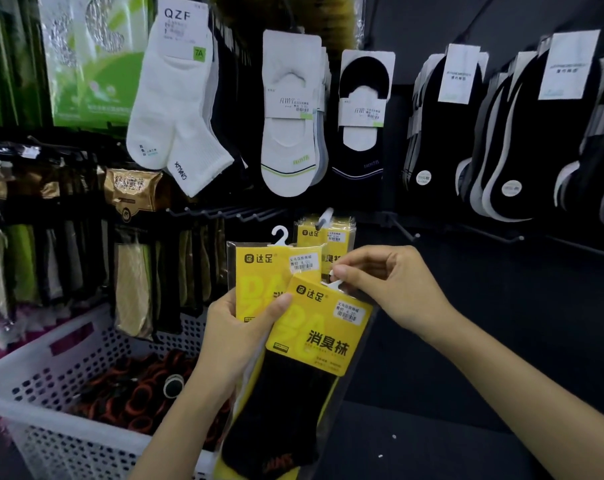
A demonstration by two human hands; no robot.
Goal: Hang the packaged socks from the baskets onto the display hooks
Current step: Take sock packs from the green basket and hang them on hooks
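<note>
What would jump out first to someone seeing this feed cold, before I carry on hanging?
The bright yellow sock packs at centre bottom, fanned in the left hand while the right hand pinches the white hanger tab of the front one. Next, the white ankle socks hanging upper left against the dark wall. A white perforated basket sits lower left.

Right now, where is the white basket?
In the head view the white basket sits at lower left, below the hanging dark packs, just left of the left hand that holds the yellow sock packs.
</note>
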